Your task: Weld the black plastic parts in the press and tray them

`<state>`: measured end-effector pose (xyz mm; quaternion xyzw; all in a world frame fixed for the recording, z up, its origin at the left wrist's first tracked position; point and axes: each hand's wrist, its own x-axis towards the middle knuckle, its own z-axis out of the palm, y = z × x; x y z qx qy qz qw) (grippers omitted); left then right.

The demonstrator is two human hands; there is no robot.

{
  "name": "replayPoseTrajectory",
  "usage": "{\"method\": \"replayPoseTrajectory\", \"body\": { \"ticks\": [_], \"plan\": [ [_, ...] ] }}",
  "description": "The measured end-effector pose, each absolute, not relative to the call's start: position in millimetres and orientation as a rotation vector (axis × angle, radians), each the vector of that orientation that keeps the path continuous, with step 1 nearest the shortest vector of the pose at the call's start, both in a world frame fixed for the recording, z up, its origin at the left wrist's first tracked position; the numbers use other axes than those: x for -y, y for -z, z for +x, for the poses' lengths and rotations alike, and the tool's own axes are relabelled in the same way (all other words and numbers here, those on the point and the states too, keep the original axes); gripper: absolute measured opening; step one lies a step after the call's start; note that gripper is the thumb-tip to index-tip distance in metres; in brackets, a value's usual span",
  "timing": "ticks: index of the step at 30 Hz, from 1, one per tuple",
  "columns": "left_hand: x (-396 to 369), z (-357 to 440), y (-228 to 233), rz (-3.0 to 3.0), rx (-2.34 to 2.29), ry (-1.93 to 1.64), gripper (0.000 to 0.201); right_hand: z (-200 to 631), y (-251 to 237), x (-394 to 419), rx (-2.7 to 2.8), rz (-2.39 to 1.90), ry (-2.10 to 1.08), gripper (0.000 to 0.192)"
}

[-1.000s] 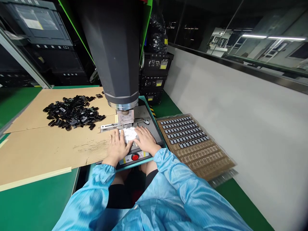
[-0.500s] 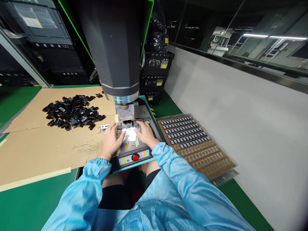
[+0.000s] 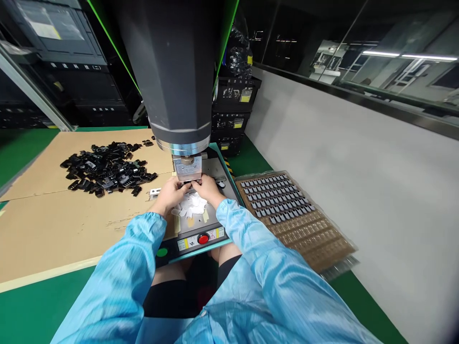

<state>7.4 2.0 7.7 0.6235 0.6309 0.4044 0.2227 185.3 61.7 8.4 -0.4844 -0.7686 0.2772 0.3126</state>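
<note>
My left hand [image 3: 171,193] and my right hand [image 3: 208,189] meet at the metal fixture under the head of a press [image 3: 189,167]. Their fingers are bent and closed, thumbs facing each other, at a small dark part largely hidden by the fingers and the press head. What exactly they grip cannot be made out. Just in front of the hands lies a pile of small white pieces [image 3: 191,205] on the grey machine base [image 3: 215,217]. A red button [image 3: 203,238] is on the base's front panel, with a green button [image 3: 162,252] to its left.
Many small black plastic parts [image 3: 109,169] lie heaped on cardboard [image 3: 71,224] at the left. To the right, a clear tray [image 3: 304,234] on brown board holds rows of small grey pieces [image 3: 276,196]. Black crates [image 3: 233,100] are stacked behind, beside a white wall [image 3: 340,167].
Both hands have moved forward and closer together, from spread around the white pieces to the fixture under the press head. The white pieces and the green button are now more exposed.
</note>
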Motion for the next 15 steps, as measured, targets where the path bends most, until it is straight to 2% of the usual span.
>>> {"method": "replayPoseTrajectory", "body": {
  "ticks": [2,6,11,15],
  "plan": [
    [10.9,10.5,-7.5,1.551,-1.706,-1.187,0.054,190.5,-5.4,-53.7,1.895,-1.255,-0.862,0.012],
    [66.9,31.8,1.5,1.089,-1.456,-1.425,0.073,212.2,10.4,-7.4,1.617,-1.104,-1.126,0.032],
    [147.4,74.5,8.9,0.862,-1.233,-1.544,0.06,233.2,20.2,75.0,1.544,-0.892,-1.262,0.033],
    [176.1,94.0,7.3,0.827,-1.154,-1.603,0.05,238.3,12.6,112.0,1.554,-0.87,-1.268,0.034]
  ]
}}
